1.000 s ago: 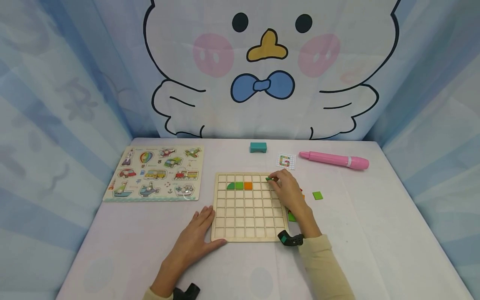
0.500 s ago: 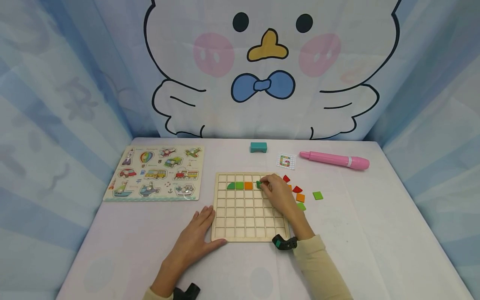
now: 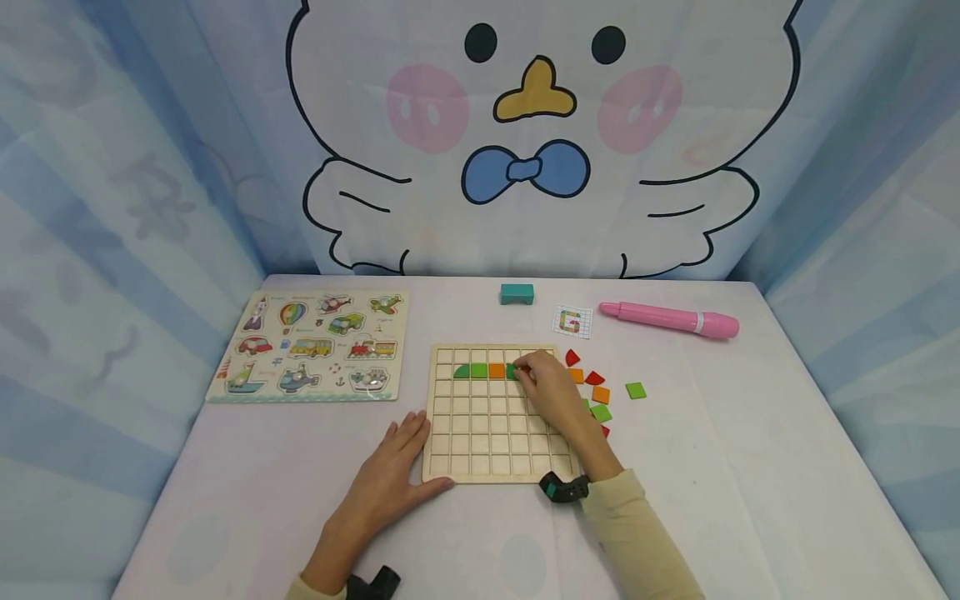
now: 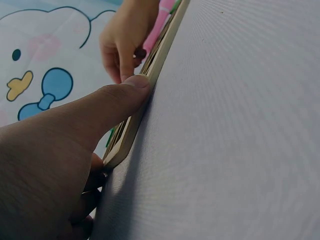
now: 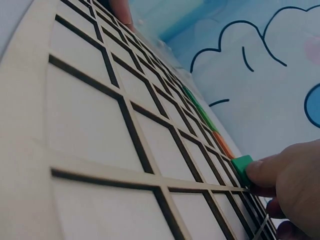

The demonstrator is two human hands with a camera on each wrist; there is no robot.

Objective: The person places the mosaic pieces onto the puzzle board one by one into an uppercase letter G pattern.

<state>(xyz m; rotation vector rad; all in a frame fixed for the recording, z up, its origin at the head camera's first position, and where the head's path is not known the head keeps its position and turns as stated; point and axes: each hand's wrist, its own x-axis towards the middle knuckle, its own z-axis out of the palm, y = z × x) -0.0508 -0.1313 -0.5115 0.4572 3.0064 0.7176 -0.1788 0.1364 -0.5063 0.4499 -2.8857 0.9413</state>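
A wooden grid board (image 3: pixel 480 447) lies in front of me, with a green quarter-round tile (image 3: pixel 462 372), a light green square tile (image 3: pixel 478 372) and an orange square tile (image 3: pixel 497 372) side by side in one upper row. Right of the orange one, my right hand (image 3: pixel 557 393) pinches a dark green tile (image 5: pixel 241 166) between thumb and finger at the adjoining cell; the tile is tilted in the right wrist view. My left hand (image 3: pixel 384 473) rests at the board's lower left corner, fingers straight along the left side and thumb on the front edge.
Loose red, orange and green tiles (image 3: pixel 601 395) lie right of the board, one light green square (image 3: pixel 636 391) farther out. Behind are a teal block (image 3: pixel 517 295), a small pattern card (image 3: pixel 572 322) and a pink pen (image 3: pixel 667 320). A vehicle picture puzzle (image 3: pixel 307 350) lies at left.
My right hand has moved left across the board with the dark green tile, down to the cell beside the orange tile. Loose tiles it covered now show. The left hand has stayed still.
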